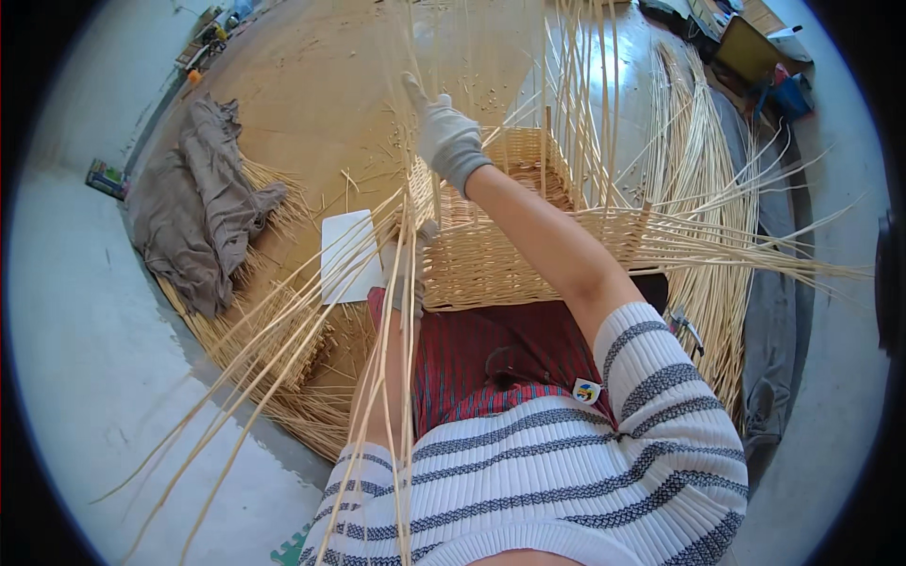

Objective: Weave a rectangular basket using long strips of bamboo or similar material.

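My right hand (447,134), in a pale glove with a grey cuff, reaches over the left side of a rectangular wicker basket (519,259). Its forefinger and thumb are stretched out and apart, beside upright wicker rods (436,38) that look blurred. The other fingers are hidden behind the hand. My left hand (408,269), gloved too, is at the basket's near left corner with its fingers closed on the woven wall. Loose rods (311,316) cross in front of it and hide part of it. The basket rests at my lap against a dark red striped apron (500,349).
A white board (349,257) lies left of the basket. Further left, a brown-grey cloth (203,203) covers bundled rods. On the right lies a long pile of rods (703,170), with a blue container (791,97) beyond. Long rods stick out from the basket's right corner.
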A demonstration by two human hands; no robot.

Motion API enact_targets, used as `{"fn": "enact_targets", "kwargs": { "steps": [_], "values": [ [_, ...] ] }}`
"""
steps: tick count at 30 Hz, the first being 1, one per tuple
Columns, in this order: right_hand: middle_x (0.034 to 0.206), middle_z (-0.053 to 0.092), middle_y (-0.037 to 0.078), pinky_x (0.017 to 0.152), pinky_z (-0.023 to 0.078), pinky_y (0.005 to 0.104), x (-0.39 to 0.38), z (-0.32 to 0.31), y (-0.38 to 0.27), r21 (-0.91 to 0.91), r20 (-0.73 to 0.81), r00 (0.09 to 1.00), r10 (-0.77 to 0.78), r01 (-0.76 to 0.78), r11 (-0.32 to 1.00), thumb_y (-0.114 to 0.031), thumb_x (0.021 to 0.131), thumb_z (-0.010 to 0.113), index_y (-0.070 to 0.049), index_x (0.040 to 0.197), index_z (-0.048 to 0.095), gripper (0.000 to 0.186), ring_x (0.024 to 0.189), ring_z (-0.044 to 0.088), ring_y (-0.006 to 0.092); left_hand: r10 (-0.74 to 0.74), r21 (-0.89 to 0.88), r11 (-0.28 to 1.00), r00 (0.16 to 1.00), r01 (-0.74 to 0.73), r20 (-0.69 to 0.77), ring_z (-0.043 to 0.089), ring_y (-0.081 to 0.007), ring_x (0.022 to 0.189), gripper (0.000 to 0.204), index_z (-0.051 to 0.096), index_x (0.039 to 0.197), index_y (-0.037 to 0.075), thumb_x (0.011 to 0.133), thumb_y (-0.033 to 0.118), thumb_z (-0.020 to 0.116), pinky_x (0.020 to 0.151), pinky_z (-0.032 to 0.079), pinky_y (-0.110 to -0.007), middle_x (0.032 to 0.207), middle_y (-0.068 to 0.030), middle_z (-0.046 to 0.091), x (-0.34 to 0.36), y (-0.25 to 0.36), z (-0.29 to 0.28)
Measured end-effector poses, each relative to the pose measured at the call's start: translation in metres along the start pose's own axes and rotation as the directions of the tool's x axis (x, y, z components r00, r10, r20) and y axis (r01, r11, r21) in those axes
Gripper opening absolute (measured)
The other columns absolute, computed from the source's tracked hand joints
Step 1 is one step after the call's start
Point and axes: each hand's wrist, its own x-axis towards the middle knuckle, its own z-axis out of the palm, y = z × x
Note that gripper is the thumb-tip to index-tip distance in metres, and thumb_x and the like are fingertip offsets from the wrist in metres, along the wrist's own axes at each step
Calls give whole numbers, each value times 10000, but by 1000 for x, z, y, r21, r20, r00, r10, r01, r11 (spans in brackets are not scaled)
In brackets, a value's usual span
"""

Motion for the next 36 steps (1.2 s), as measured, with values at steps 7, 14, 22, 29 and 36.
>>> {"fn": "enact_targets", "kwargs": {
  "steps": [7, 14, 22, 29, 36],
  "values": [
    [1329, 518, 255, 792, 553, 450, -13, 2, 27, 171, -149, 988, -50, 75, 982, -30, 843, 544, -291, 1603, 92, 922, 980, 664, 406, -82, 18, 997, 995, 81, 50, 610, -181, 804, 281, 618, 1055, 41, 824, 153, 730, 717, 538, -321, 923, -57, 632, -3, -37, -3],
    [984, 638, 108, 632, 572, 269, -145, 21, 107, 595, -606, 795, -41, 487, 639, -174, 958, 588, -66, 1414, 333, 533, 926, 699, 213, -314, 26, 949, 949, 313, 24, 655, -225, 749, 249, 637, 1025, 47, 888, 254, 633, 653, 575, -354, 905, -108, 666, 38, -63, -23],
    [921, 721, 37, 516, 492, 233, -182, 22, 206, 883, 36, 907, 421, -226, 412, -212, 944, 701, -80, 1020, 689, 153, 788, 692, 124, 376, 211, 922, 877, -324, -300, 676, -192, 817, 174, 630, 1092, -12, 950, 85, 607, 647, 592, -322, 1040, -136, 688, -12, -78, -22],
    [1037, 693, 80, 664, 535, 274, -166, 32, 164, 926, -206, 867, 454, 23, 377, -106, 917, 706, -56, 1064, 647, 166, 934, 670, 151, -248, 396, 914, 897, 91, 367, 702, -218, 769, 264, 596, 1150, -23, 982, 180, 611, 610, 599, -333, 1051, -148, 660, -20, 51, 67],
    [1122, 647, 140, 912, 536, 354, -62, -23, 131, 234, -461, 847, -267, 405, 884, -105, 986, 541, -83, 1494, 348, 544, 1078, 638, 228, -343, 344, 913, 869, 219, 357, 709, -206, 636, 306, 664, 999, -27, 946, 273, 686, 511, 597, -315, 895, -119, 684, -10, 36, 76]
  ]
}}
